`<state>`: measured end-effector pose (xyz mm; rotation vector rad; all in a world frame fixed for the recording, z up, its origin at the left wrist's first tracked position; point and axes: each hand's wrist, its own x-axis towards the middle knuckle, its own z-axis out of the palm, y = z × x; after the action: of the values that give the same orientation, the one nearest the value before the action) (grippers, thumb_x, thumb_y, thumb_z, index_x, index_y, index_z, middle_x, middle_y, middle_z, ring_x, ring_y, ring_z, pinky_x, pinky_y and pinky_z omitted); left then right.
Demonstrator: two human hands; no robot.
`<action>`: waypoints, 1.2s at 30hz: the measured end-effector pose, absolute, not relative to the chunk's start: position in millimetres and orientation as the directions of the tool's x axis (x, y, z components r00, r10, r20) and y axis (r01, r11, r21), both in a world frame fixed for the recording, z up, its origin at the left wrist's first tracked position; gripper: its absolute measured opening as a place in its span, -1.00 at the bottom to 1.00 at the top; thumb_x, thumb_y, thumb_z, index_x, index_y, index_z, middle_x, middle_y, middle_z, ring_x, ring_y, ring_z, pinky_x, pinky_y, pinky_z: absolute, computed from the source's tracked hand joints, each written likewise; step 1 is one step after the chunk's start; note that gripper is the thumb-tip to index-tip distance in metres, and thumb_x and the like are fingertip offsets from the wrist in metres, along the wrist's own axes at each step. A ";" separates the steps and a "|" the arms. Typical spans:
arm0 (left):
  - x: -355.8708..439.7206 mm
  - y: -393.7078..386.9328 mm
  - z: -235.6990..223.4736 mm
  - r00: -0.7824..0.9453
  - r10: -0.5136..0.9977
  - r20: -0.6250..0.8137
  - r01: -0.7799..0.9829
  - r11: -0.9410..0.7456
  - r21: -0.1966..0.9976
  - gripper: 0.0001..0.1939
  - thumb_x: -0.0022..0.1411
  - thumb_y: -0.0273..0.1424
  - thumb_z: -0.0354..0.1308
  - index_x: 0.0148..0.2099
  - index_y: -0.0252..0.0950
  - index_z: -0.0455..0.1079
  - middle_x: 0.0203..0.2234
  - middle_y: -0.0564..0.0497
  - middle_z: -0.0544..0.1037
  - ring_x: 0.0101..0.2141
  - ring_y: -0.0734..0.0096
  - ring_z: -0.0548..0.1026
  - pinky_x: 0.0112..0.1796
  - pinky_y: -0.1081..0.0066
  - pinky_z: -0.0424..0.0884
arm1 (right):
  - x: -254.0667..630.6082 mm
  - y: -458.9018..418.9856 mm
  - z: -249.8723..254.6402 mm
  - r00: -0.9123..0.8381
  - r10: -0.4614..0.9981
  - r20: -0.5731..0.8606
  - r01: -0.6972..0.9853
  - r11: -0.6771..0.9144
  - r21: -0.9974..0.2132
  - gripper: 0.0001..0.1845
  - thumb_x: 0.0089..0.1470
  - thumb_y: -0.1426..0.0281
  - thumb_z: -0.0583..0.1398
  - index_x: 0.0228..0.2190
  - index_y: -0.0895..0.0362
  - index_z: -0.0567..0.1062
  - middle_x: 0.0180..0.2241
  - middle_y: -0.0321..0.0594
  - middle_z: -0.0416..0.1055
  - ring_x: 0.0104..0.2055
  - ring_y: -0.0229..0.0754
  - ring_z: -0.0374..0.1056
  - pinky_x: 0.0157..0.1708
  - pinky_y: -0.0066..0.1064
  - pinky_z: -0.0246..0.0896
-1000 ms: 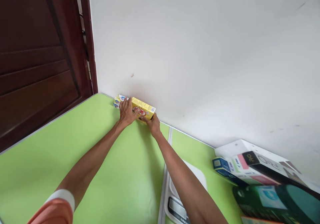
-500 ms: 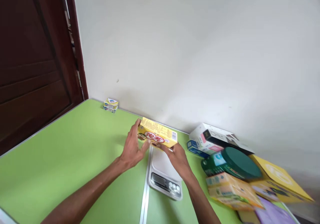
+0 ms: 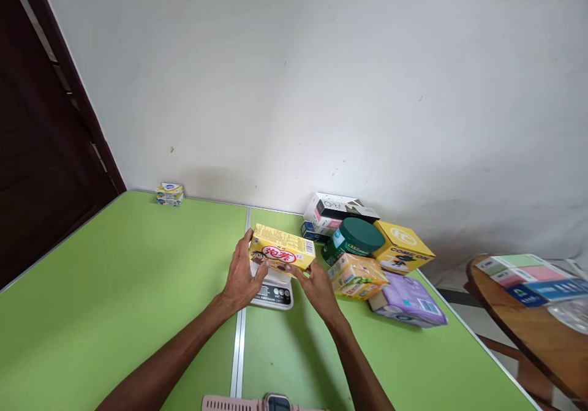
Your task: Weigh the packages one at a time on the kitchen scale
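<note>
Between both hands is a yellow snack box [image 3: 282, 245] with red lettering on its front and a barcode on its top. My left hand [image 3: 242, 274] grips its left end, the thumb on the front face. At the box's lower right, my right hand [image 3: 316, 285] has its fingers closed on the edge. A white kitchen scale [image 3: 275, 298] stands on the green table directly below, its platform mostly hidden by the box and hands. Whether the box touches the platform I cannot tell.
Right of the scale sit a green tub [image 3: 361, 237], an orange pack [image 3: 358, 276], a purple tissue pack [image 3: 408, 301], a yellow box [image 3: 404, 245] and stacked cartons [image 3: 340, 206]. Small boxes [image 3: 169, 194] stand far left; a smartwatch [image 3: 278, 402] lies in front. A wooden stool [image 3: 519, 319] is beyond the table.
The view has swung right, bringing the stool and smartwatch into sight. Both hands still hold the yellow box, which appears slightly lower over the scale.
</note>
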<state>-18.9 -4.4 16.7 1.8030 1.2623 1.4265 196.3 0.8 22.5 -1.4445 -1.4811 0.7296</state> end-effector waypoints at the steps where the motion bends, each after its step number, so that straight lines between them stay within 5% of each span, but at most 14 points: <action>1: -20.3 -4.2 16.6 0.011 0.887 0.462 0.362 -0.434 0.825 -0.18 0.36 -0.26 0.17 0.53 -0.24 -0.08 0.40 -0.30 0.26 0.38 -0.04 0.27 0.29 -0.08 0.29 | 195.9 0.7 21.5 0.103 0.972 0.210 0.435 0.146 -0.889 -0.38 0.04 -0.04 0.32 0.01 0.09 0.55 0.00 0.02 0.64 -0.01 0.23 0.58 -0.01 0.05 0.48; 12: -27.6 -2.7 13.1 -0.023 0.878 0.478 0.395 -0.431 0.811 -0.25 0.40 -0.24 0.15 0.51 -0.23 -0.02 0.33 -0.31 0.38 0.26 0.03 0.44 0.14 0.03 0.45 | 195.5 -6.4 29.7 0.062 0.974 0.219 0.379 0.180 -0.908 -0.36 0.11 -0.01 0.33 0.11 0.09 0.52 0.07 0.02 0.61 0.05 0.20 0.56 0.05 0.04 0.48; 17: -30.2 0.7 4.2 -0.044 0.911 0.410 0.363 -0.368 0.856 -0.25 0.40 -0.17 0.16 0.50 -0.23 -0.01 0.33 -0.32 0.37 0.28 0.01 0.43 0.18 -0.01 0.42 | 197.6 -7.1 20.0 0.023 0.985 0.170 0.245 0.160 -0.956 -0.17 0.08 -0.04 0.38 0.27 0.05 0.40 0.18 0.01 0.53 0.16 0.18 0.50 0.19 0.11 0.40; 20: -37.3 1.7 -6.4 -0.112 0.932 0.345 0.314 -0.296 0.902 -0.29 0.44 -0.06 0.08 0.48 -0.23 0.03 0.32 -0.33 0.38 0.29 0.00 0.41 0.21 -0.06 0.39 | 205.2 -11.1 5.8 0.057 0.988 0.143 0.160 0.132 -0.978 -0.10 0.07 -0.09 0.38 0.32 0.00 0.35 0.27 0.00 0.44 0.27 0.18 0.41 0.28 0.14 0.31; 25: -62.4 8.6 -28.7 -0.318 0.931 0.179 0.193 -0.121 0.974 -0.27 0.43 0.13 -0.01 0.42 -0.21 0.14 0.26 -0.31 0.42 0.23 0.02 0.48 0.21 0.00 0.42 | 211.4 -19.5 -30.5 0.289 0.956 0.051 -0.034 0.063 -0.997 -0.10 0.23 -0.29 0.06 0.26 0.11 0.44 0.23 0.14 0.47 0.27 0.20 0.42 0.25 0.14 0.34; 36: -76.1 16.8 -33.2 -0.363 0.926 0.106 0.198 -0.035 0.980 -0.11 0.34 0.28 -0.03 0.42 -0.26 0.10 0.29 -0.37 0.36 0.22 0.00 0.48 0.23 0.00 0.40 | 201.6 -19.4 -37.8 0.386 0.920 0.067 0.029 0.061 -0.998 -0.10 0.23 -0.26 0.10 0.22 0.19 0.49 0.16 0.14 0.53 0.19 0.22 0.47 0.20 0.10 0.38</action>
<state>-76.1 16.8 -33.2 1.2013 1.6015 1.4500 201.6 -19.4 -37.8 -1.3355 -0.9537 0.8590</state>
